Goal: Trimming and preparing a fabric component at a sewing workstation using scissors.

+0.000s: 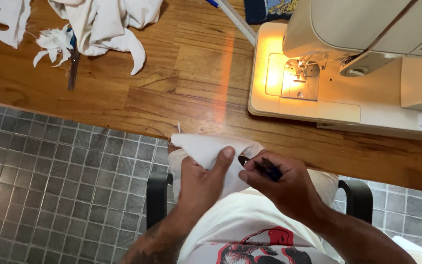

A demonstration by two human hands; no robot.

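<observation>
My left hand (202, 182) grips a folded piece of white cloth (206, 149) at the near edge of the wooden table (181, 83), with the thumb pressed on top of the cloth. My right hand (282, 183) is closed around a small dark tool (268, 169), whose tip points left toward the cloth's opening. Both hands sit just in front of my body, below the sewing machine.
A cream sewing machine (348, 73) with its lamp lit stands at the right of the table. White fabric pieces (103, 22) and dark scissors (73, 66) lie at the far left. A ruler (238, 19) lies at the back. Grey tiled floor (50, 186) is to the left; black chair armrests (158, 198) flank me.
</observation>
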